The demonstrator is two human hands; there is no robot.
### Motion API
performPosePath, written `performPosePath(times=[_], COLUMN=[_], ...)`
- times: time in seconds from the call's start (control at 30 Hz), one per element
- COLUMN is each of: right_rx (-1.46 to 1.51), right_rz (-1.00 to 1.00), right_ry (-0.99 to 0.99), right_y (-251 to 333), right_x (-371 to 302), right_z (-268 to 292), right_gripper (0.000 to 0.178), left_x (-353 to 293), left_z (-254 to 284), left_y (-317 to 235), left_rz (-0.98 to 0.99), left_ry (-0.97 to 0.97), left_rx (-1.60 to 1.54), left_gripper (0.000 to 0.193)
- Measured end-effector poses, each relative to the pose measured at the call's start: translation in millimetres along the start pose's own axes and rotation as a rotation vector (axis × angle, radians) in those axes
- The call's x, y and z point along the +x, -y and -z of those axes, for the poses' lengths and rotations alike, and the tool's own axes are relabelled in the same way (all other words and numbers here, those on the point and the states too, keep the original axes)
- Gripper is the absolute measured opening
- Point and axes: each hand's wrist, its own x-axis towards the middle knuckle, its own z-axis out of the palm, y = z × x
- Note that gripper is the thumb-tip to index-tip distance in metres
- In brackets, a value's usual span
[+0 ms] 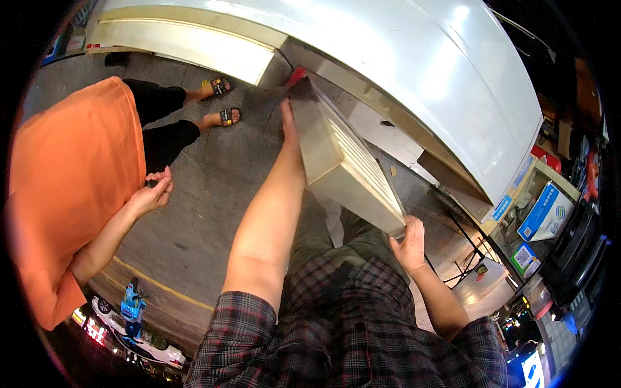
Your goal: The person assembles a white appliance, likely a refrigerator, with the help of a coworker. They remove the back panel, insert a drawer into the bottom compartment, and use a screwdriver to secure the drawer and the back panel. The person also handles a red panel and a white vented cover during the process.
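A pale, box-shaped panel with a ribbed face is tilted between my two hands, in front of my legs. My left hand supports its far left side, and part of the fingers is hidden behind it. My right hand grips the near right corner, thumb on top. Something red shows at the panel's far end; I cannot make out what it is. Just beyond the panel is the large white glossy unit, with an open gap along its lower edge.
A person in an orange top stands close on my left. A cream front board runs along the unit at upper left. Blue-and-white boxes stand at the right. A scooter and a white car are at lower left.
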Motion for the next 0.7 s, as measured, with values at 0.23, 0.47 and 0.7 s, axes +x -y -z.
performPosePath(times=[0.23,0.47,0.7], right_rx=[-0.036,-0.061,-0.081], right_rz=[0.023,0.005,0.016], right_ry=[0.020,0.065,0.047], right_y=[4,6,2], right_x=[21,31,31], right_z=[24,48,62], right_gripper=[0.063,0.062,0.069], left_x=[-20,-28,-34], left_z=[-18,-33,-37], left_y=[-11,-20,-18], left_rz=[-0.142,-0.118,-0.151], left_ry=[0.137,0.110,0.146], left_rx=[-0.085,-0.168,-0.183], left_gripper=[0.074,0.074,0.074])
